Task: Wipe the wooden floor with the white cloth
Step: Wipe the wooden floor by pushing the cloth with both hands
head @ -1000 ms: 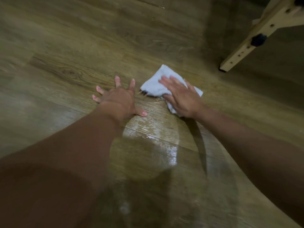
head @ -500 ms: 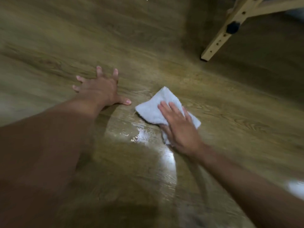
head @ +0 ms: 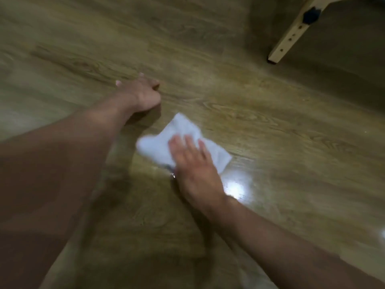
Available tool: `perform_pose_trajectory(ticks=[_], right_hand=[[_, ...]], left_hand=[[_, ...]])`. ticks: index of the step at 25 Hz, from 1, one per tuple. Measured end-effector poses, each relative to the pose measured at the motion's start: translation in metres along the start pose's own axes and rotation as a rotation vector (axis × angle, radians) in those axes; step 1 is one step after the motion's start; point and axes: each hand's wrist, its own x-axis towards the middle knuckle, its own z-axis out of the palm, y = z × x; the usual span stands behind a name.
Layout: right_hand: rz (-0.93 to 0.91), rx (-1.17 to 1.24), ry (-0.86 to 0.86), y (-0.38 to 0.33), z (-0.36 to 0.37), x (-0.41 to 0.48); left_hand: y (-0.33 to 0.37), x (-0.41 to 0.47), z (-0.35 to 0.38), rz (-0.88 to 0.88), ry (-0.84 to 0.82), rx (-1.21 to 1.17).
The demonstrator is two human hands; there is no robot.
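Right hand [head: 194, 170] lies flat on the white cloth [head: 183, 140], fingers [head: 188, 143] extended, pressing it to the wooden floor [head: 239, 113]; left hand [head: 140, 93] braces on the floor beside the cloth, fingers blurred, spread uncertain; pale wooden leg [head: 291, 34] stands well apart; no legible writing.

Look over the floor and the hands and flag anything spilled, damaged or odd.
Nothing stands out. The right hand presses flat on the white cloth on the wooden floor; the left hand braces beside it. The bright patch near the cloth is glare, possibly on a damp sheen.
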Motion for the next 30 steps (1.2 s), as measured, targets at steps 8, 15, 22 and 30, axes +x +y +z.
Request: perform_pose_trajectory(ticks=[8,15,22,30], right_hand=[[0.154,0.011,-0.092,0.073,-0.036,0.106],[0.125,0.269,-0.065,0.008,-0.026,0.002],[0.288,0.094,-0.097,-0.002,-0.028,-0.073],[0.226,0.155,-0.159,0.004,-0.023,-0.008]], left_hand=[[-0.018,-0.034,0.044,0.323,0.330,-0.092],[-0.008,-0.119,0.109,0.620,0.366,0.408],[-0.002,-0.149,0.103,0.657,0.405,0.500],[0.014,-0.118,0.073,0.485,0.217,0.529]])
